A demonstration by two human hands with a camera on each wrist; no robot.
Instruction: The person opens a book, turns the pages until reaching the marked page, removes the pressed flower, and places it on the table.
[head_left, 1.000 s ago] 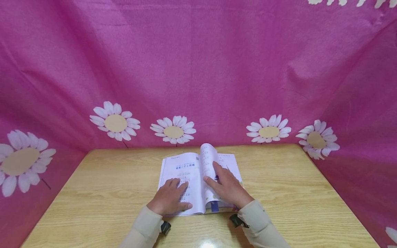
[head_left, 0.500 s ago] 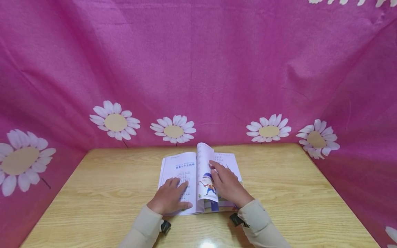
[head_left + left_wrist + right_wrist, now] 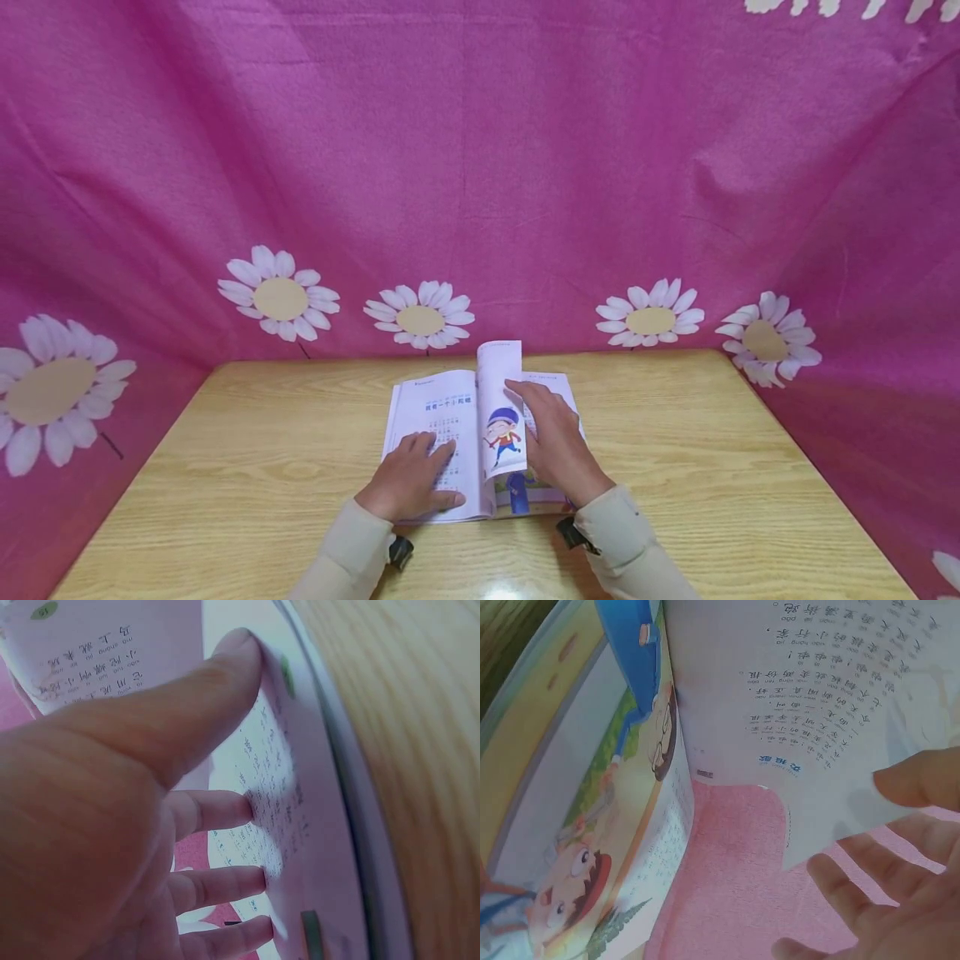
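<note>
A picture book (image 3: 415, 408) lies spread on the table with printed text on its left page. My left hand (image 3: 408, 482) rests on that page with fingers spread; in the left wrist view the thumb (image 3: 225, 675) and fingertips touch the paper near the book's lower edge. One page (image 3: 498, 367) stands lifted and curved near the spine, showing a drawn child in a blue cap. My right hand (image 3: 558, 442) pinches its outer side, index finger in front, thumb behind. In the right wrist view the thumb (image 3: 922, 780) lies against this page's printed back; the index fingertip is hidden.
The wood-grain table (image 3: 262, 492) runs out on both sides of the book. A pink cloth (image 3: 525, 167) with white daisies hangs along its back and sides. Dark wrist cameras sit under both cuffs.
The lifted page has turned from curling leftward to standing straighter, and its picture of a child has come into view. My right hand has shifted slightly with it; the left hand stayed put.
</note>
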